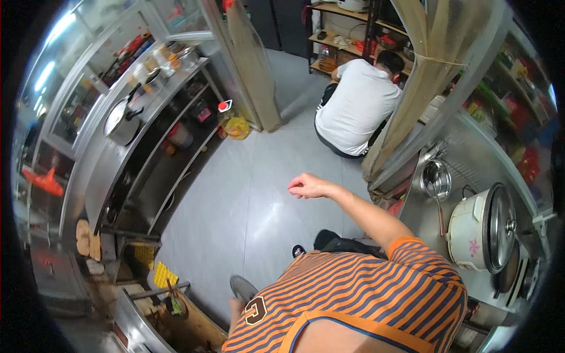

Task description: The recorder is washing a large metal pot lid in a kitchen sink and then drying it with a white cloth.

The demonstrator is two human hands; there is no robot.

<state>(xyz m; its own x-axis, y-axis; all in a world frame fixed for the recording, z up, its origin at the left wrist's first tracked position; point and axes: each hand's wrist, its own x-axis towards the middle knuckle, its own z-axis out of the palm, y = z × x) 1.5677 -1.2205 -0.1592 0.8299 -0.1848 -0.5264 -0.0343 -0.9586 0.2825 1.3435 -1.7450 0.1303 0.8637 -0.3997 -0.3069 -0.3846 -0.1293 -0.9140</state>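
Observation:
My right hand (307,185) is stretched out over the grey floor (212,207), its fingers curled together and nothing visible in them. It touches nothing. Out of view is my left hand. Beyond my right hand, a person in a white shirt (357,101) crouches with their back to me, facing a shelving rack (340,42). To my right a large white electric cooker (470,238) with a glass lid stands on a steel counter (410,216). Near it is a steel bowl (436,178) with a long-handled ladle (440,216) in it.
At left, a steel counter (99,163) holds a pressure cooker (123,123). A cooking-oil jug (236,125) stands on the floor by its end. Plastic strip curtains (251,66) (397,106) hang at both sides of the doorway. A yellow egg tray (164,274) lies near the lower-left cabinet (145,324).

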